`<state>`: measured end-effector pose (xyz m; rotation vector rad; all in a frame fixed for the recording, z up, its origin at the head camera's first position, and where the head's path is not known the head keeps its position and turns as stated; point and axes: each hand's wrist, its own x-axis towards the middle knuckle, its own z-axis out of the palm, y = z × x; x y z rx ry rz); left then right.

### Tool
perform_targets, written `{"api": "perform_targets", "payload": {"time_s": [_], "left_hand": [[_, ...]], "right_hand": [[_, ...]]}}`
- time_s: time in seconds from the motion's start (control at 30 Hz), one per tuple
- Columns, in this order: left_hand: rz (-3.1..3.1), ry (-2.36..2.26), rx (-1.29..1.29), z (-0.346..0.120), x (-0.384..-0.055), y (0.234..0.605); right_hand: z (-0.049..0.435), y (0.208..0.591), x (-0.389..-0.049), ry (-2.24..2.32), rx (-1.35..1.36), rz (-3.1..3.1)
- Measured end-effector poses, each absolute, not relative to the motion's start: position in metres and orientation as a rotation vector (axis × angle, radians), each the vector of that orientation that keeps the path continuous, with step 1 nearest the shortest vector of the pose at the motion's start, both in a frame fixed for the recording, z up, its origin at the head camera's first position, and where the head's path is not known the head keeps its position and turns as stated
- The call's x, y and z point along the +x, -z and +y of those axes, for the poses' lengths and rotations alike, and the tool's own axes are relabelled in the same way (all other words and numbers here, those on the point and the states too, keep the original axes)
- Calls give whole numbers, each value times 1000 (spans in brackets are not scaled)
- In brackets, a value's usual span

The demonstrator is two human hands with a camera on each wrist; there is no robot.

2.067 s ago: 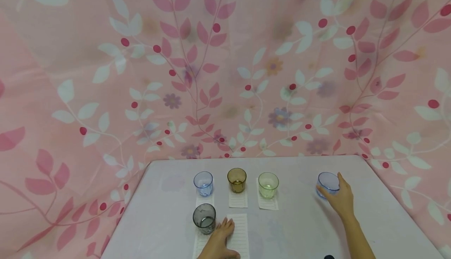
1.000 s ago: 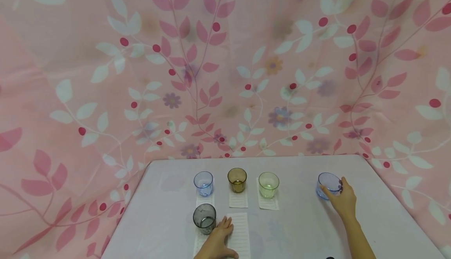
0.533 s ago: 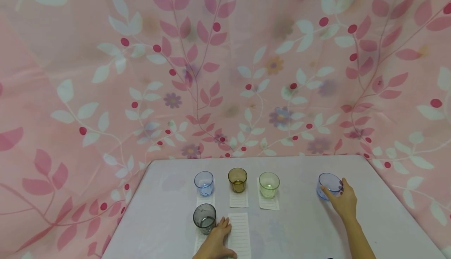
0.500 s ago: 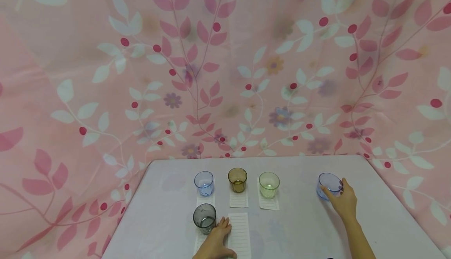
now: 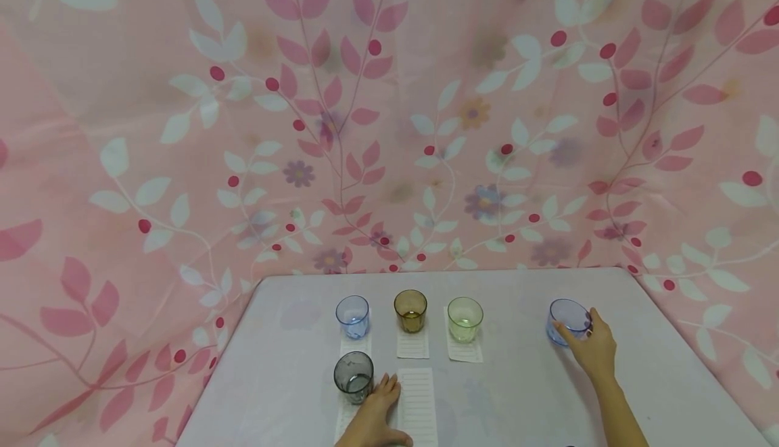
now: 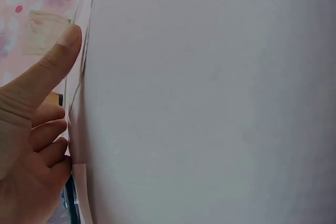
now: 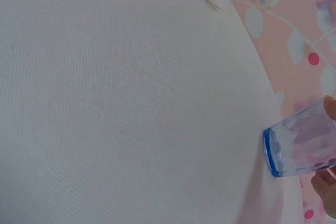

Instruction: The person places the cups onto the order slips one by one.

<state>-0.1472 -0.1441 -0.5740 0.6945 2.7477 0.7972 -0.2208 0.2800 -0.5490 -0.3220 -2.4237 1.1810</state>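
At the right of the table my right hand holds a clear blue glass, thumb on the near side and fingers on the far side. In the right wrist view the glass has its blue-edged base at the table surface. My left hand lies low on the table, fingers extended, between a smoky grey glass and a lined paper strip. In the left wrist view the thumb points out and the other fingers bend at the edge of a white surface. Whether this hand presses the paper is unclear.
Behind stand a second blue glass, an amber glass and a green glass, each on a paper strip. The white table ends at a pink floral cloth. A small dark object shows at the bottom edge.
The held blue glass and right hand shifted slightly right early on, then stayed. The lined strip beside my left hand has slid a little to the right, and that thumb moved slightly with it.
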Motion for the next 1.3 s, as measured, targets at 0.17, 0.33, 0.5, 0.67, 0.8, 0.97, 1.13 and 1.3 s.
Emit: {"api": "perform_targets", "payload": {"time_s": [0.17, 0.33, 0.5, 0.67, 0.8, 0.97, 1.13, 1.3], "left_hand": [[2754, -810, 740, -149, -148, 574], [2775, -761, 759, -149, -150, 574], [2809, -683, 763, -144, -151, 574], [2806, -684, 740, -144, -150, 575], [2777, -726, 717, -145, -149, 576], [2767, -748, 710, -146, -149, 575], [2767, -746, 696, -146, -149, 575], [2768, -754, 712, -146, -149, 577]], "right_hand": [[280, 548, -220, -1182, -321, -2439], [280, 548, -221, -1193, -341, -2444], [280, 548, -221, -1196, -346, -2438], [279, 546, -220, -1202, -348, -2455], [279, 547, -219, -1217, -342, -2457], [281, 550, -221, -1235, -346, -2462], [281, 549, -219, -1319, -388, -2459], [278, 549, -215, -1400, -418, -2432]]}}
